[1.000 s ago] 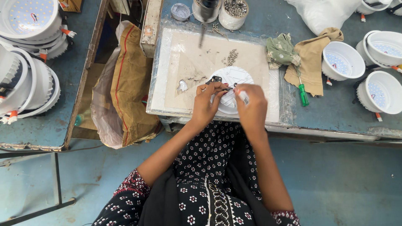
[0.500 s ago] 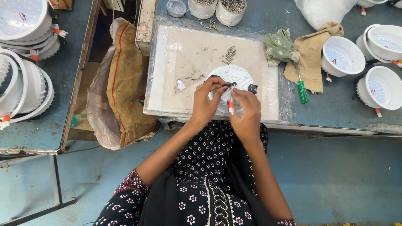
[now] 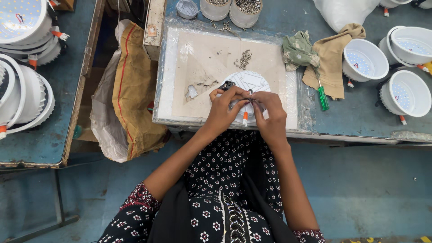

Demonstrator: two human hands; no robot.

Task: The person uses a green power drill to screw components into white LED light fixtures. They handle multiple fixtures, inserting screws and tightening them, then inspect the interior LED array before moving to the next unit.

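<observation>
A round white lamp housing (image 3: 249, 82) lies face down on a cardboard mat (image 3: 202, 63) at the near edge of the bench. My left hand (image 3: 223, 109) and my right hand (image 3: 270, 116) meet over its near rim. Both pinch a small dark metal part (image 3: 245, 100) between their fingertips. A short wire with an orange-and-white end (image 3: 245, 119) hangs down just below the fingers. On the housing's left rim, beside my left thumb, sits a small black piece (image 3: 227, 84). My hands hide the near half of the housing.
A pile of loose screws (image 3: 245, 58) lies behind the housing, and screw tubs (image 3: 245, 9) stand at the back. A green screwdriver (image 3: 323, 96) and two cloths (image 3: 330, 54) lie to the right, then white lamp housings (image 3: 405, 92). More lamp stacks (image 3: 22, 96) fill the left table; a sack (image 3: 132, 90) hangs between.
My hands have drawn together from the housing's top to its near rim, fingertips now touching over the small metal part. The orange-tipped wire now shows below them.
</observation>
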